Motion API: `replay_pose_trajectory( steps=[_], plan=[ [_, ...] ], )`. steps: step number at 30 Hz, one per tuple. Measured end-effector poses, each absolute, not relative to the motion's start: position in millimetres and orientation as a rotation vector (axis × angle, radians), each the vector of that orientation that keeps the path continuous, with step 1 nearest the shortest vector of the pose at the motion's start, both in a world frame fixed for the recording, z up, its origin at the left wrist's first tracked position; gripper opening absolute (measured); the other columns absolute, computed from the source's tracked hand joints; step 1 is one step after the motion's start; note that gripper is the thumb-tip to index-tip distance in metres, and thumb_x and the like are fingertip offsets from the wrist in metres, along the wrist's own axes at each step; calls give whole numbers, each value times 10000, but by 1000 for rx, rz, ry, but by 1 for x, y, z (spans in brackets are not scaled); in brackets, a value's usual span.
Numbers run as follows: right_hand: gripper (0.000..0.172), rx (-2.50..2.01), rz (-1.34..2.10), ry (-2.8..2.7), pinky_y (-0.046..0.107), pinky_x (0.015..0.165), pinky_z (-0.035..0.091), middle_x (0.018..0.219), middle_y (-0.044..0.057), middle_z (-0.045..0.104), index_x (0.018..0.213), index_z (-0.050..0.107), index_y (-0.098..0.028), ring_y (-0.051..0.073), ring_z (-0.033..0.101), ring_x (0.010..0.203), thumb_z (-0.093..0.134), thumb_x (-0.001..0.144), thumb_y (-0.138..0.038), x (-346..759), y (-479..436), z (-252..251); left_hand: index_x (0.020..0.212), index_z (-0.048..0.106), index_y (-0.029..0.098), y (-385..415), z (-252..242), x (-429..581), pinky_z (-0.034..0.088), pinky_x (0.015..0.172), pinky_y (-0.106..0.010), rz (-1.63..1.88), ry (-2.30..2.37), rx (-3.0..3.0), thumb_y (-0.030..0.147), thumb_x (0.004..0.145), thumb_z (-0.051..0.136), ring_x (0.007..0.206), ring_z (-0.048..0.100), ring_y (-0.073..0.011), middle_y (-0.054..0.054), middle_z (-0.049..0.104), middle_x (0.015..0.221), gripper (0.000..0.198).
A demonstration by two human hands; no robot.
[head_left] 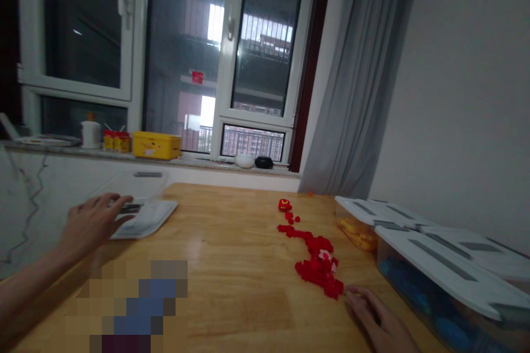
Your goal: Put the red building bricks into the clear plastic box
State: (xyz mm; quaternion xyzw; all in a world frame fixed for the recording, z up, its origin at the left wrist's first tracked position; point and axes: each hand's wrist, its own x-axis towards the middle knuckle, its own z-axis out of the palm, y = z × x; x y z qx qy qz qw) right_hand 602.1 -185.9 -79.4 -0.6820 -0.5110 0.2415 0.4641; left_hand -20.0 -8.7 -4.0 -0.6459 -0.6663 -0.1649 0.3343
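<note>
My left hand (99,218) reaches over a white lid (159,220) at the left of the table. Its thumb and fingers are apart, and a dark grey strip shows between them; contact is hard to judge. Beside the lid is a clear plastic box (143,185) with a grey clip. At the lower right, my right hand (379,320) has its fingertips drawn together beside the near end of a pile of red plastic pieces (318,276). Whatever is in those fingertips is too small to make out. A pink flower-shaped piece (325,255) lies on the pile.
A small red block with a yellow mark (284,205) sits beyond the pile on the wooden table (232,265). Lidded bins line the right side, one with blue contents (426,298), another with orange (356,231). A yellow box (156,145) stands on the windowsill. A pixelated patch covers the lower left.
</note>
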Motion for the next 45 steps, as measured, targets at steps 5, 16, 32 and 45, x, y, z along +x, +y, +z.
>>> replay_pose_trajectory(
  steps=[5,16,32,45],
  plan=[
    [726,-1667,611,-1248,377,947,623,1173,142,831,1057,797,-205,383,740,1226,577,702,-799,604,-185,-83,1419,613,72,-13,5,-11,460,894,-489,-491,-1756,-1687,442,1156,236,1184,625,-411,-265,615,1420,590],
    [669,-1618,606,-1259,399,983,619,1196,148,831,1023,801,-215,385,750,1201,633,707,-780,603,-185,-84,1328,620,61,2,6,8,470,1089,-487,-677,-1350,-1726,299,1134,417,1252,581,-342,-228,636,1362,368],
    [587,-1308,306,-1212,393,933,544,1203,108,792,1097,787,-218,305,708,1062,701,808,-722,613,-131,-27,1157,696,250,-75,9,127,584,1047,-413,-838,-548,-2263,-66,977,476,1252,605,-250,-66,696,1209,425],
    [513,-828,1105,-1379,473,982,580,1172,120,818,1204,771,-224,329,740,1167,644,954,-654,561,-34,11,1153,725,245,-106,-4,153,630,1065,-268,-1021,-445,-2547,154,963,674,1165,766,-208,-82,825,1172,217]
  ],
)
